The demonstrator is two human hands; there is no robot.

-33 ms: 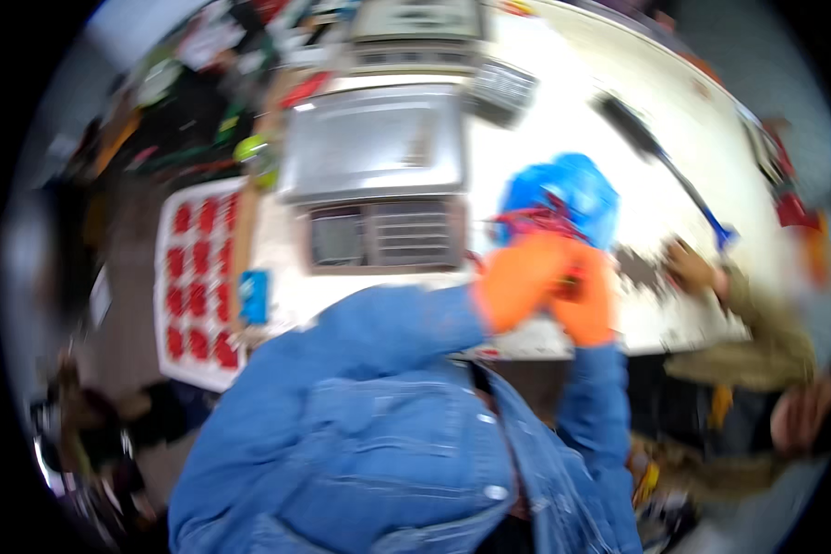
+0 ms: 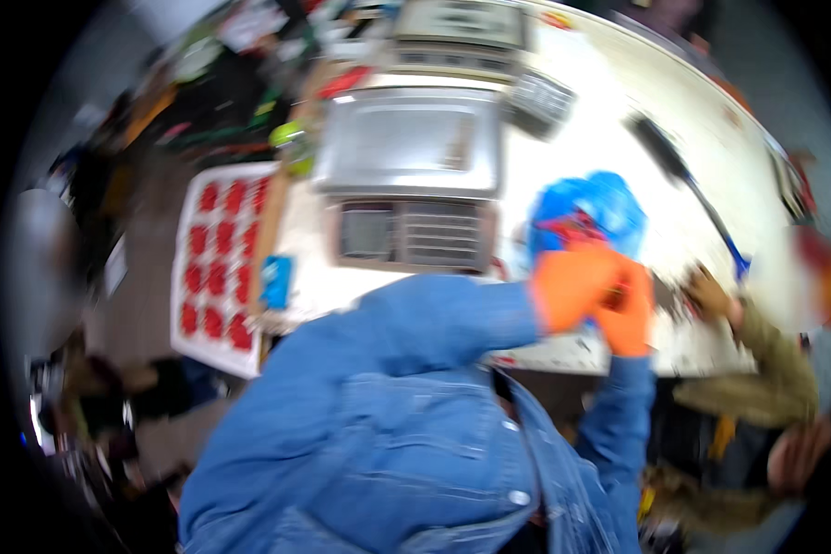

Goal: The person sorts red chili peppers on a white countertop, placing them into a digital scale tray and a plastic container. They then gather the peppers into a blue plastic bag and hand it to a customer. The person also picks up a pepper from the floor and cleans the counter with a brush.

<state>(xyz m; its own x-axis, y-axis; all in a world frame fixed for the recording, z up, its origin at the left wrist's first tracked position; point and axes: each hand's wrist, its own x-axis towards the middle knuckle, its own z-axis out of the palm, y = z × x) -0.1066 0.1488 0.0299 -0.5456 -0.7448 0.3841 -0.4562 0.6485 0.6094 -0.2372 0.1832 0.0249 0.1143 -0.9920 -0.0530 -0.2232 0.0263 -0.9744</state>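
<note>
Orange gloves cover both hands, which are close together at the table's right-centre, partly overlapping. My left hand (image 2: pixel 572 286) is closed against my right hand (image 2: pixel 626 319), also closed; something small and dark shows between them, too blurred to name. Just beyond my fingers is a blue plastic bag (image 2: pixel 619 203) with red pieces (image 2: pixel 572 226) on or in it, partly hidden by my hands. A steel-topped scale (image 2: pixel 406 148) stands to the left of the bag.
A white tray of red pieces (image 2: pixel 186 295) lies left, near a blue block (image 2: pixel 277 282). Behind are another scale (image 2: pixel 457 28) and a grey box (image 2: pixel 540 102). A black-handled tool (image 2: pixel 660 143) lies right. A co-worker's hand (image 2: pixel 706 291) reaches in at the right table edge (image 2: pixel 711 365).
The view has swung slightly, so the table, scales and my hands appear farther right. My hands stay closed together at the blue bag, with little visible movement relative to it.
</note>
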